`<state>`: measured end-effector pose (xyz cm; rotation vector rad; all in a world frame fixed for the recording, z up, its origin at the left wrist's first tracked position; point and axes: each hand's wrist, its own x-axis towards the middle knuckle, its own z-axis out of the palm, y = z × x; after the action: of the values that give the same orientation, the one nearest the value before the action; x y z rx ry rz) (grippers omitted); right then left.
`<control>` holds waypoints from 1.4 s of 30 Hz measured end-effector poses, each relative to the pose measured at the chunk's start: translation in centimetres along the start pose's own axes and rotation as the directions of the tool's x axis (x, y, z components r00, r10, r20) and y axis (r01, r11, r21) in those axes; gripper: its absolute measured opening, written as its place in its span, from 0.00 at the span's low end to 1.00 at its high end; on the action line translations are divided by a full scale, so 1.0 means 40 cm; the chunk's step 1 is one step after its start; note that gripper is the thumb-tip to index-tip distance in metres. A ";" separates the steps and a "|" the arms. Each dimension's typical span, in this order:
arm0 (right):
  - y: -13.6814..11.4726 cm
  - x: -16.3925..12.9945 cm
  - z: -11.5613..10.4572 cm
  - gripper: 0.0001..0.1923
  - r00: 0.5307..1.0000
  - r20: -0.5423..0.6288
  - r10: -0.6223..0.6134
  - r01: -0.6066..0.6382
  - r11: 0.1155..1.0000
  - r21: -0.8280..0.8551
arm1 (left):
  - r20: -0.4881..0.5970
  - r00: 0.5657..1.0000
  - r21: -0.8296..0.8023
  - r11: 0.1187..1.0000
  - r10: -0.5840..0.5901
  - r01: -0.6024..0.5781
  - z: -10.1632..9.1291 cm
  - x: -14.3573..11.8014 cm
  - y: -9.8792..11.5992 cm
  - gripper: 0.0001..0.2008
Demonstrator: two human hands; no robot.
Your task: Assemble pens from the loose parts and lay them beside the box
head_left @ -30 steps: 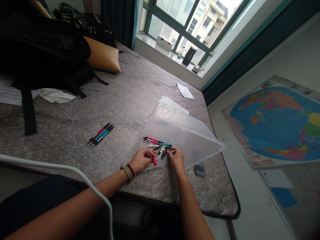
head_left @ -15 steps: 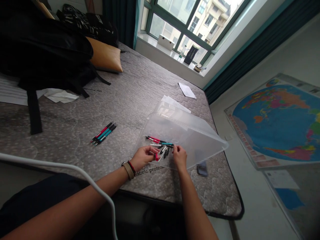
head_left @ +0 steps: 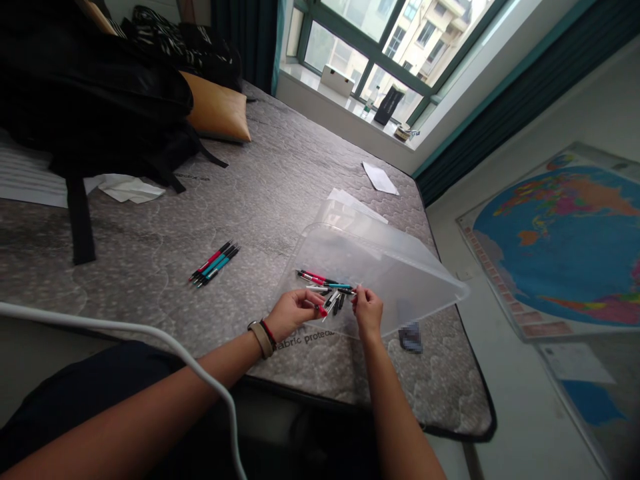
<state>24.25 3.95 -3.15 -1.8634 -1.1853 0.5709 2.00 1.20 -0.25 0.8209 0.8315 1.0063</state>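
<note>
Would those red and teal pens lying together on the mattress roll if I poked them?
Maybe a little: the pens look slim, but the mattress has quilted bumps that might stop them. They're probably stiff, since they lie straight.

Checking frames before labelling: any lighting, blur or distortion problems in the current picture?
Head view: window bright, partly washed out; head view: backpack sinks to near-black, little detail; head view: pens by the left hand slightly soft, overlaps hard to separate; head view: map looks stretched toward the right edge, lettering unreadable; head view: pixelated patch hides whatever is there.
</note>
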 end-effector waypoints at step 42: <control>-0.063 -0.049 0.024 0.15 0.951 0.266 -0.156 0.196 0.972 -0.130 | 0.373 0.927 0.755 0.569 0.038 -0.327 0.036 -0.091 -0.074 0.07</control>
<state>21.37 3.12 -1.70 -1.8251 -1.5888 0.6469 3.24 -3.40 -1.48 1.8618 0.9312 0.5936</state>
